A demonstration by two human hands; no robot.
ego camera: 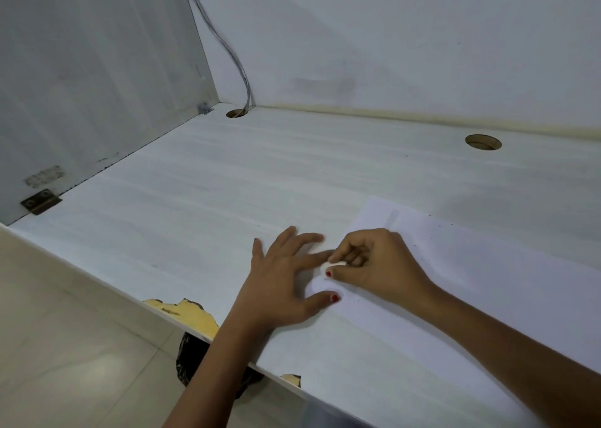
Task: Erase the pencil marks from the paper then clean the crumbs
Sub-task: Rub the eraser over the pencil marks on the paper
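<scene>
Head view: your right hand (380,265) pinches the small white eraser (327,266) at the nine-o'clock edge of the white paper sheet (471,281), at four o'clock on the pale desk (211,183). Your left hand (283,281), fingers spread flat, pins it; rub lightly, away from that hand.

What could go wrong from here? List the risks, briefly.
1. The eraser, pinched in the right hand, works near the paper edge; hard strokes could crease it.
2. Only the left hand pins the sheet, so its far end might swivel.
3. Dark crumbs could smear or scatter over the desk.
</scene>
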